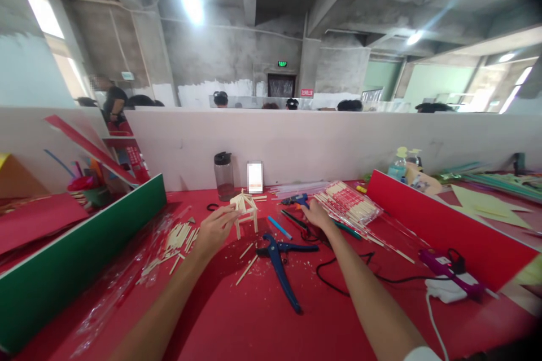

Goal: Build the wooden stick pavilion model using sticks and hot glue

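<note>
A small house-like frame of pale wooden sticks (247,215) stands on the red table, with a pointed top and thin legs. The fingers of my left hand (217,227) are closed on its left side; the fingertips are partly hidden. My right hand (317,215) grips a blue glue gun (300,199), its nozzle pointing left toward the frame. Nearer to me lies a large blue cutter (280,271) with its handles spread. Between the hands rest a light blue pen (279,228) and a dark green-handled tool (295,219). Two loose sticks (246,271) lie beside the cutter.
Short cut sticks (180,238) are piled at left, near clear plastic wrap. A bottle (223,176) and a phone (254,177) stand at the back. Packaged sticks (349,203), a black cord (393,280) and a purple power strip (451,273) lie right. Green (84,262) and red (440,225) boards flank the table.
</note>
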The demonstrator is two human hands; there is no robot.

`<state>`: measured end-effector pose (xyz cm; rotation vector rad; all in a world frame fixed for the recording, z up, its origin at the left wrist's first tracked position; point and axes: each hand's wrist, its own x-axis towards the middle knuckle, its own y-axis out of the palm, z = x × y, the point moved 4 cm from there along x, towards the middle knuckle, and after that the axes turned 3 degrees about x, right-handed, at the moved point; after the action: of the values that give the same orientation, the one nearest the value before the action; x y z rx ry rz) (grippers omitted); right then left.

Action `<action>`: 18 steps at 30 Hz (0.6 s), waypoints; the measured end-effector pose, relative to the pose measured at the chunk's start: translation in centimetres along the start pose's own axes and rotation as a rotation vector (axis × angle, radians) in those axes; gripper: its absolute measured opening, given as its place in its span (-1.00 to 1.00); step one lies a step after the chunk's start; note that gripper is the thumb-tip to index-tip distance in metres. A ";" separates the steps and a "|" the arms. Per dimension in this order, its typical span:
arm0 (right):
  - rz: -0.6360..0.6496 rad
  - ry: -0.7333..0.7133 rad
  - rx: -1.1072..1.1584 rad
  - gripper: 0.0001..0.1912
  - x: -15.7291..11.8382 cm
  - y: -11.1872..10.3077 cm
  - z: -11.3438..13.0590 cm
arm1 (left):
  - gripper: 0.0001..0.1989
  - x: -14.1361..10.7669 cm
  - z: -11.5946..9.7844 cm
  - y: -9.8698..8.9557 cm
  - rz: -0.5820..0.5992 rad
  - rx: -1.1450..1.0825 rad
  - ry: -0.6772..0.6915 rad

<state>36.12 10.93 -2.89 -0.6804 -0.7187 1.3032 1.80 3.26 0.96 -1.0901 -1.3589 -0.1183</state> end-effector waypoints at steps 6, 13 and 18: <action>0.133 -0.136 1.053 -0.82 -0.1 -0.7 1.2 | -0.75 -0.1 0.3 0.2 0.008 0.005 0.012; 0.176 -0.204 1.493 -0.60 -0.9 -1.1 2.6 | -0.74 0.0 0.0 0.0 0.013 -0.011 0.019; 0.048 -0.367 1.358 -0.71 -2.2 -1.6 4.8 | -0.75 0.0 -0.1 0.0 0.005 0.000 0.009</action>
<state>33.03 8.78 1.13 0.6523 0.0230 1.6159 1.81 3.20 0.99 -1.0917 -1.3481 -0.1195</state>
